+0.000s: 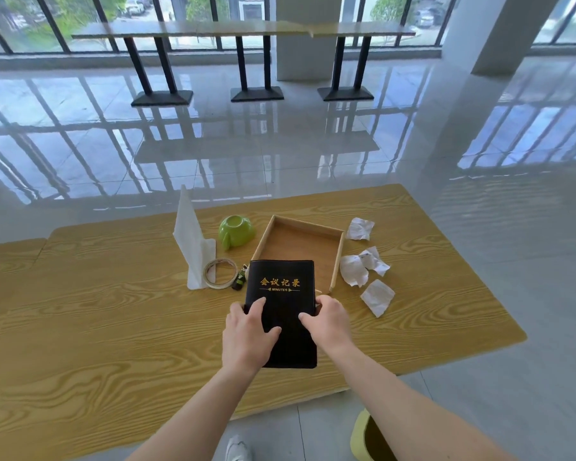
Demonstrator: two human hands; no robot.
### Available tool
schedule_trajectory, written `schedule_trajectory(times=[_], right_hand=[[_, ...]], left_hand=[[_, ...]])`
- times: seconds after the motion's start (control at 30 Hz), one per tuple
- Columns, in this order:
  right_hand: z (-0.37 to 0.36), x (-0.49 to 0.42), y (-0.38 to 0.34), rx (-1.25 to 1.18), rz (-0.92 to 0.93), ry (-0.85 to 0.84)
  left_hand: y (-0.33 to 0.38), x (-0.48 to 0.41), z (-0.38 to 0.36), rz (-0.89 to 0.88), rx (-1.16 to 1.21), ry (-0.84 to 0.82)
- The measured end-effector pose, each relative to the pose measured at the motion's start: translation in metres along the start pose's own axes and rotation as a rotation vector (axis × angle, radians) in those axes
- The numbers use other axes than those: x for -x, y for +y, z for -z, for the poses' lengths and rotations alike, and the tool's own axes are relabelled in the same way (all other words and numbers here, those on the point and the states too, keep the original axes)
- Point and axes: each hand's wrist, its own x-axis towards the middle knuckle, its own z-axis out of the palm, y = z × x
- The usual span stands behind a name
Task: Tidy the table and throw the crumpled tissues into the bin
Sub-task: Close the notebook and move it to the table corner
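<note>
A black notebook (280, 277) with gold lettering is held over the wooden table (113, 311), its far end overlapping the near edge of a shallow wooden tray (338, 257). My left hand (248, 337) grips its left side and my right hand (328, 322) grips its right side. Several crumpled white tissues lie right of the tray: one at the far corner (359, 228), two together (363, 264) and one nearer (378, 297). A yellow-green bin (361, 434) stands on the floor below the table's near right edge, partly hidden by my right forearm.
A green cup (236, 230) lies overturned left of the tray. A white tissue pack (193, 244) stands upright beside a tape roll (221, 272) and a small dark object (240, 279). A pencil (334, 277) lies along the tray's right side. A long bar table (240, 29) stands by the windows.
</note>
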Motion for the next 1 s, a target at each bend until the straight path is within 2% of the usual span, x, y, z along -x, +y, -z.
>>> schedule_trajectory(times=[0.63,1.0], right_hand=[[0.033,-0.049,-0.024,-0.030,-0.265,0.247],[0.070,-0.082,0.003,-0.082,-0.284,0.303]], left_hand=[[0.049,-0.107,0.008,-0.316,-0.014,-0.205],[0.101,-0.136,-0.017,-0.379,-0.024,-0.194]])
